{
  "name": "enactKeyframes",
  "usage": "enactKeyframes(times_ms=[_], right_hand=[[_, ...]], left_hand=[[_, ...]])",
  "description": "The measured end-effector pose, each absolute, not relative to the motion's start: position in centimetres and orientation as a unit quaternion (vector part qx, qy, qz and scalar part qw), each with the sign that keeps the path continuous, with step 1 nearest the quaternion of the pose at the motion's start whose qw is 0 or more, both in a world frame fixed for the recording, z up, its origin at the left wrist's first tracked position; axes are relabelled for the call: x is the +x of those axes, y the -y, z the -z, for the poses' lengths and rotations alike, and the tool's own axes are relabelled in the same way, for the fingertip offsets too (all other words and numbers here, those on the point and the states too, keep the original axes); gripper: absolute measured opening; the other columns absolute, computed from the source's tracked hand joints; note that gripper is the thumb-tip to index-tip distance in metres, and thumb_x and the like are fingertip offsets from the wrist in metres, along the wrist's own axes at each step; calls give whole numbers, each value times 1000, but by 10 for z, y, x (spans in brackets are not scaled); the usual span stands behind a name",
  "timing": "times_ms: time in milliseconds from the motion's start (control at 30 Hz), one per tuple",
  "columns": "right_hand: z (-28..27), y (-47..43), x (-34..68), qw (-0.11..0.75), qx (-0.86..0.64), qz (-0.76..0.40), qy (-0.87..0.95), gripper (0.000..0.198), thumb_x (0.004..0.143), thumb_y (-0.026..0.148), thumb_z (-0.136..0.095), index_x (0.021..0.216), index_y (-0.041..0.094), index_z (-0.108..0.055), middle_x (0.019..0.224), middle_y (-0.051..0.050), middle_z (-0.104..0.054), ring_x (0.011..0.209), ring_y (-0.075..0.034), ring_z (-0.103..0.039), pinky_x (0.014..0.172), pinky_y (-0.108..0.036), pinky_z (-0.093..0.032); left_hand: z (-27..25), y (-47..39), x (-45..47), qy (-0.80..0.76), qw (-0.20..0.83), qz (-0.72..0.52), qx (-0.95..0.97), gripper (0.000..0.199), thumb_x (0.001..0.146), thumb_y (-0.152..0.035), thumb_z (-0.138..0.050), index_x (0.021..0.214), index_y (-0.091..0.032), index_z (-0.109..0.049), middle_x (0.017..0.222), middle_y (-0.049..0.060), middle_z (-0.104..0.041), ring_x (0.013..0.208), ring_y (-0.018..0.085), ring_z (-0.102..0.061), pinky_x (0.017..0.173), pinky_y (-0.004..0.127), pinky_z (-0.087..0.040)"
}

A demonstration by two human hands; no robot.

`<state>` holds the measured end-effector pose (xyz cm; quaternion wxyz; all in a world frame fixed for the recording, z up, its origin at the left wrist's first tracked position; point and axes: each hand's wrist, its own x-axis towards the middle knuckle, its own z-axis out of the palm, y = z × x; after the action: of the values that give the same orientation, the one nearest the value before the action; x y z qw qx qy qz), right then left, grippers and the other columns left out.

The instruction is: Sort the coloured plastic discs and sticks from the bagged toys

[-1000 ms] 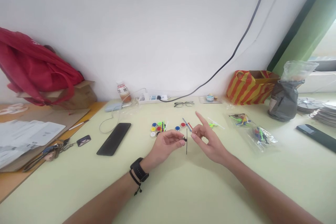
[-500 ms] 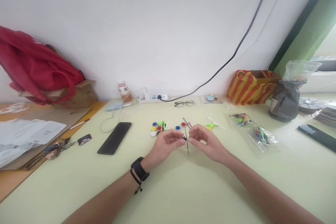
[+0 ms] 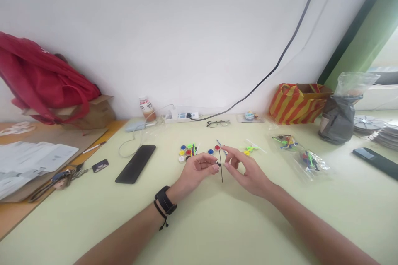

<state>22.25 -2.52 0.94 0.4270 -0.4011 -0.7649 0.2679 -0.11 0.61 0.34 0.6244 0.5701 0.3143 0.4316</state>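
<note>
My left hand (image 3: 200, 169), wearing a black watch, pinches a small black piece (image 3: 219, 165) between thumb and fingertips. A thin, long dark strip (image 3: 222, 176) stands out from it, nearly upright in view; its exact kind is unclear. My right hand (image 3: 245, 169) is just right of the strip, thumb and index finger apart, the thumb tip close to it. Whether the thumb touches it I cannot tell. Beyond the hands lie a blue disc (image 3: 210, 152), a red disc (image 3: 217, 148) and a blue stick (image 3: 219, 142). Several coloured small wheels (image 3: 182, 152) sit behind my left hand.
A black phone (image 3: 135, 164) lies left, keys (image 3: 64, 177) farther left. Glasses (image 3: 218, 123), a power strip (image 3: 183, 116) and a bottle (image 3: 147, 109) stand along the wall. Yellow-green parts (image 3: 249, 149), bagged parts (image 3: 311, 161) and a striped bag (image 3: 298, 103) are on the right.
The right hand's index finger has lifted and spread away from its thumb, and the hand has shifted slightly right. The left hand and dark strip stay nearly still.
</note>
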Motion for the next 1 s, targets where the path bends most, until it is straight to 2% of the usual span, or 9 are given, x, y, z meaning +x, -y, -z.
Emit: enactKeyframes(times_ms=[100, 167, 233, 267, 300, 367, 533, 633, 1000], right_hand=[[-5, 28, 222, 437, -397, -238, 771, 63, 104, 33, -52, 162, 34, -26, 107, -3, -63, 74, -16, -56, 80, -36, -52], [-3, 28, 221, 448, -396, -253, 761, 59, 103, 37, -54, 158, 28, -32, 114, -6, -62, 77, -16, -57, 81, -36, -51], [-3, 28, 221, 435, -388, -294, 758, 30, 105, 43, -50, 124, 22, -61, 101, -5, -64, 76, -17, -58, 77, -35, -50], [-4, 27, 221, 427, -381, -320, 755, 34, 107, 46, -44, 96, 21, -65, 87, -4, -62, 73, -17, -57, 74, -34, -48], [-6, 26, 221, 417, -375, -346, 752, 47, 109, 48, -39, 75, 21, -59, 73, -2, -56, 70, -17, -56, 70, -34, -47], [-9, 24, 220, 414, -377, -377, 737, 56, 109, 50, -37, 62, 21, -45, 61, 1, -46, 64, -16, -51, 65, -32, -43], [-15, 25, 217, 446, -400, -406, 690, 23, 100, 46, -61, 101, 23, -58, 91, -2, -62, 76, -16, -59, 69, -31, -49], [-14, 25, 215, 433, -387, -429, 692, 29, 99, 44, -62, 120, 25, -56, 100, -4, -66, 82, -17, -64, 75, -33, -53], [-13, 23, 211, 405, -372, -506, 665, 23, 96, 41, -65, 107, 21, -62, 97, -5, -70, 84, -18, -66, 79, -34, -54]], left_hand=[[-5, -5, -2, -315, 622, -425, 577, 28, 80, -32, -88, 100, -16, -76, 94, 4, -74, 84, 15, -73, 82, 29, -61], [-5, -5, -2, -315, 621, -424, 579, 29, 80, -32, -88, 100, -16, -75, 94, 5, -75, 84, 16, -73, 83, 29, -61], [-4, -5, -2, -319, 620, -429, 574, 30, 79, -32, -89, 99, -15, -75, 94, 5, -75, 84, 15, -73, 83, 29, -61], [-4, -5, -2, -322, 620, -433, 570, 30, 78, -32, -90, 99, -15, -76, 94, 5, -75, 84, 15, -73, 83, 30, -62], [-3, -5, -2, -325, 619, -438, 565, 31, 77, -33, -90, 98, -15, -76, 94, 5, -74, 84, 16, -73, 84, 30, -62], [-3, -6, -1, -330, 617, -445, 559, 33, 76, -34, -91, 98, -15, -76, 94, 5, -74, 84, 16, -73, 84, 32, -63], [-5, -5, 0, -333, 610, -440, 568, 33, 76, -35, -91, 97, -15, -76, 95, 6, -75, 85, 17, -73, 85, 34, -62], [-2, -5, -1, -329, 606, -428, 584, 30, 78, -34, -90, 97, -15, -75, 96, 6, -75, 86, 17, -73, 84, 32, -62], [-3, 1, 0, -319, 548, -397, 664, 26, 89, -36, -79, 104, -16, -72, 103, 9, -77, 96, 22, -74, 91, 36, -60]])
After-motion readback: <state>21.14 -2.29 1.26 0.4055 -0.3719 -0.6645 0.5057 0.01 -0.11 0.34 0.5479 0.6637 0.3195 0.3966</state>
